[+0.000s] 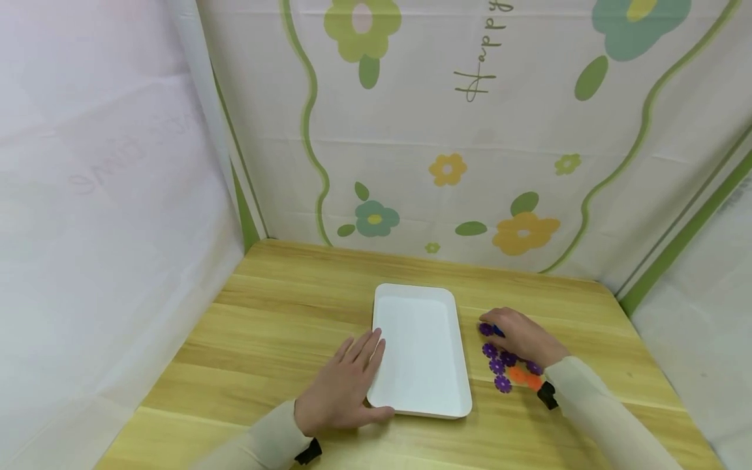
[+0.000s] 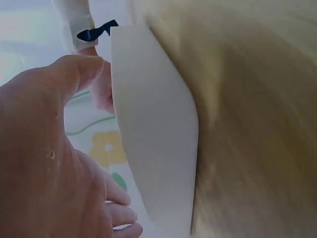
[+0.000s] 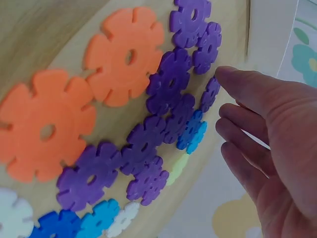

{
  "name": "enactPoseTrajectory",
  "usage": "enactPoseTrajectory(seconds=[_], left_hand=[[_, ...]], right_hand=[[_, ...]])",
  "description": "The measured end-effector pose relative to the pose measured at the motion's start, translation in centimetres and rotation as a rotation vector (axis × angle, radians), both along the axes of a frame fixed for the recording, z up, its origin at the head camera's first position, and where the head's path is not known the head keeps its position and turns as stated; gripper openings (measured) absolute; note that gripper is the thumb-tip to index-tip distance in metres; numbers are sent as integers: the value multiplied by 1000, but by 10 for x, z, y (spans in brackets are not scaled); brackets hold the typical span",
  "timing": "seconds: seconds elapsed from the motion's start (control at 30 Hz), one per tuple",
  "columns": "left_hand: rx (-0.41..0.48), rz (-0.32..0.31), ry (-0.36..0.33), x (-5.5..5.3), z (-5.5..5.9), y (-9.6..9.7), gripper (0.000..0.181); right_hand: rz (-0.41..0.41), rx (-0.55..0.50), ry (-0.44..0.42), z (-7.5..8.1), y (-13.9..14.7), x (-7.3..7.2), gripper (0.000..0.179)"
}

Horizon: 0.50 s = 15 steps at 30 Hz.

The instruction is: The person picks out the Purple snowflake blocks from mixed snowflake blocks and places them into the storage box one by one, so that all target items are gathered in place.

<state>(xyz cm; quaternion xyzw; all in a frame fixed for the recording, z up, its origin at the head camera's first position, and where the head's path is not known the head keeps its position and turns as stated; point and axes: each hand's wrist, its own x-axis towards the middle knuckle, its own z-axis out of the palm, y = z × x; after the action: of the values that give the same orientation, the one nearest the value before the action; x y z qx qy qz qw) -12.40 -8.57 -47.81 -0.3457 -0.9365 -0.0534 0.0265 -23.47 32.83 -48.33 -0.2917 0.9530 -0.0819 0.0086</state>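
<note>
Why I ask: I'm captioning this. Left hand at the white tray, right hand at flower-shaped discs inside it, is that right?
Not inside: the head view shows the flower-shaped discs on the wooden table, right of the white tray. The rest stands.

the word "happy" [image 1: 483, 57], in thin green script turned on its side and running upward, stands on the flowered back cloth [image 1: 399, 117], while faint lettering [image 1: 135, 153] on the left cloth [image 1: 106, 274] and a cut-off scrap of lettering [image 1: 736, 194] on the right cloth [image 1: 705, 339] cannot be read with certainty.
</note>
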Motion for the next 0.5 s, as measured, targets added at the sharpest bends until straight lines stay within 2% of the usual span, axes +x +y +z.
enactPoseTrajectory(seconds=[0.1, 0.27, 0.5], left_hand=[[-9, -1, 16, 2, -2, 3, 109], [-4, 14, -5, 4, -4, 5, 112], [9, 31, -22, 3, -7, 8, 117]], right_hand=[[10, -8, 2, -3, 0, -3, 30], [5, -24, -19, -6, -1, -7, 18], [-31, -70, -71, -5, -1, -13, 19]])
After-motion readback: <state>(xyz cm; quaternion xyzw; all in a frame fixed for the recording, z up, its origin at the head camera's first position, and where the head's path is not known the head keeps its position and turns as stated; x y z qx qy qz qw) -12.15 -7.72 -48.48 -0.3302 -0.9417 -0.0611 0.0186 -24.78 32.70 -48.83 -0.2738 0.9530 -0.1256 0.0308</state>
